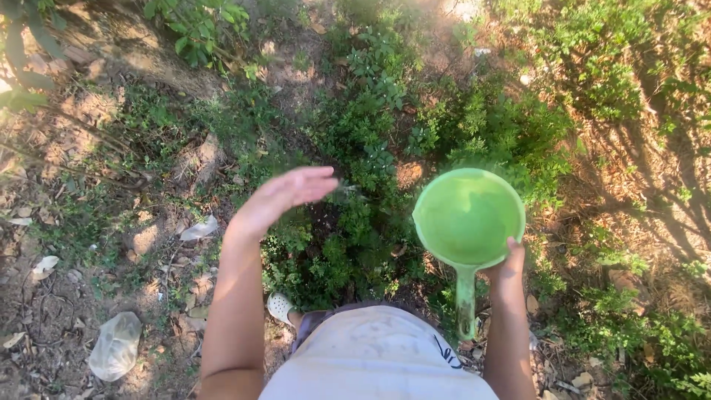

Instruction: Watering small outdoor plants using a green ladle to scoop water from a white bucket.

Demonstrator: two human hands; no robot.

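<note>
Your right hand (508,261) grips the green plastic scoop (468,219) at its bowl rim, at 3 o'clock from the low plants (355,222); it looks light, stiff and slippery when wet, while your left hand (285,194) hovers flat, empty.

The right hand (508,261) grips the rim of a round green plastic dipper (468,222) with a long handle (it points back toward the person). The left hand (285,194) hovers flat, fingers together, above low leafy green plants (370,148).
</note>
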